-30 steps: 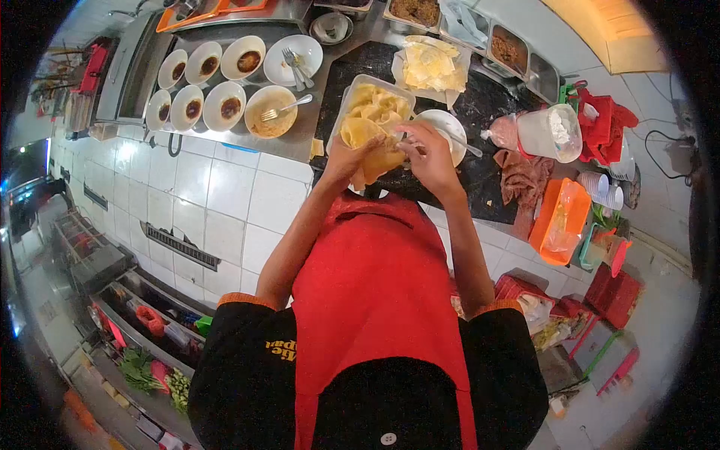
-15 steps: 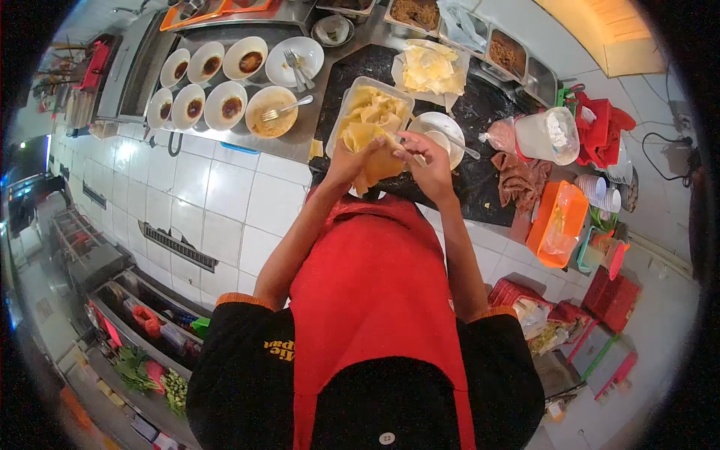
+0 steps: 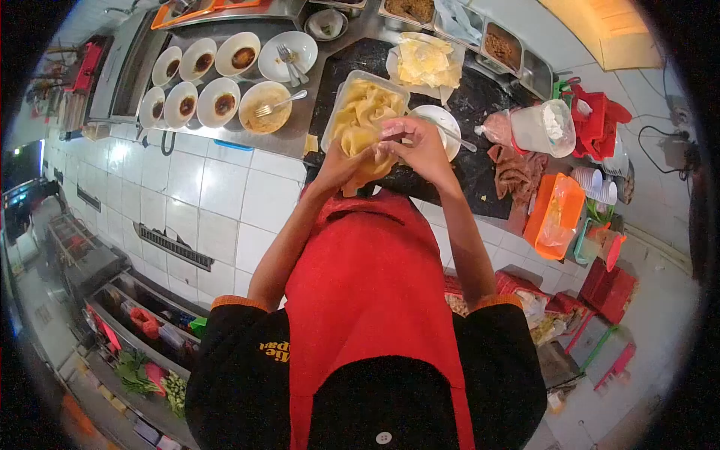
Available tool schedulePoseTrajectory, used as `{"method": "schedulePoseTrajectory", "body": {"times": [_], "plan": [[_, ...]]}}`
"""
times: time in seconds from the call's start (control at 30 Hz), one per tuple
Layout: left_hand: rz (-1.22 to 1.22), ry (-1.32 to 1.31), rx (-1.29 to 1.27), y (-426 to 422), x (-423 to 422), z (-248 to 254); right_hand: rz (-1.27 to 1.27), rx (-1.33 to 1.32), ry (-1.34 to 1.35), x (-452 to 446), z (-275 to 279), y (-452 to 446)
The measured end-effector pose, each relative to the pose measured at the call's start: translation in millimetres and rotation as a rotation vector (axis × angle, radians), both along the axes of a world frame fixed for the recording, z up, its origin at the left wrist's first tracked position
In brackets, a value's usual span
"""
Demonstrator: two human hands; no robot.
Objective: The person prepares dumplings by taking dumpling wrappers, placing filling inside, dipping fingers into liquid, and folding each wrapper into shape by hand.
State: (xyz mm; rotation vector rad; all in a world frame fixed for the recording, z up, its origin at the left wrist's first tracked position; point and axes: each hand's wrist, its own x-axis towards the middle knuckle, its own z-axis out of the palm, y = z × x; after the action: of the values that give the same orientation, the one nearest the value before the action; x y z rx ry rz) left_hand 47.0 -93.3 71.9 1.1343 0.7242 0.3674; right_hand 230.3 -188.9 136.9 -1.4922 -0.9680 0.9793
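Observation:
My left hand (image 3: 339, 169) is closed around a thin yellow dumpling wrapper (image 3: 367, 172), just in front of my red apron. My right hand (image 3: 421, 147) pinches the upper right edge of the same wrapper, its fingertips close to the left hand's. Whatever lies inside the wrapper is hidden by my fingers. Directly beyond the hands is a clear plastic tub (image 3: 406, 95) of folded yellow dumplings (image 3: 363, 101). A stack of flat wrappers (image 3: 427, 64) lies on paper behind it. Right of the tub, a white plate (image 3: 444, 118) carries a utensil with a metal handle (image 3: 466, 144).
Several white bowls (image 3: 180, 105) with dark sauce stand at the left, near a bowl with a fork (image 3: 266, 109). Metal trays of minced filling (image 3: 501, 46) line the back. At right are a brown cloth (image 3: 517, 174), a white tub (image 3: 536, 129) and an orange basket (image 3: 553, 217).
My right hand has moved slightly left and up, its fingers now closer over the wrapper. The wrapper looks more gathered between my hands. The whole view has shifted slightly.

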Motion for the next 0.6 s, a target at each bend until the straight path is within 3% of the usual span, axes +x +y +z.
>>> {"method": "schedulePoseTrajectory", "body": {"times": [0.1,0.23,0.3,0.33,0.37,0.43,0.6], "plan": [[-0.025,0.038,-0.040,2,-8,-1,0.155,-0.230,0.028,4,-4,5],[0.072,0.024,-0.128,3,-24,7,0.272,-0.304,0.013,12,-24,20],[0.115,-0.065,-0.191,16,-44,-20,0.120,-0.095,-0.076,24,-48,27],[0.149,-0.156,-0.250,23,-52,-23,0.038,-0.090,-0.241,29,-49,32],[0.155,-0.155,-0.252,27,-61,-26,0.045,-0.092,-0.240,36,-53,38],[0.336,-0.224,-0.592,32,-75,-16,0.093,-0.229,-0.465,46,-59,51],[0.388,-0.343,-0.657,43,-97,-22,0.217,-0.185,-0.192,39,-111,73]]}}
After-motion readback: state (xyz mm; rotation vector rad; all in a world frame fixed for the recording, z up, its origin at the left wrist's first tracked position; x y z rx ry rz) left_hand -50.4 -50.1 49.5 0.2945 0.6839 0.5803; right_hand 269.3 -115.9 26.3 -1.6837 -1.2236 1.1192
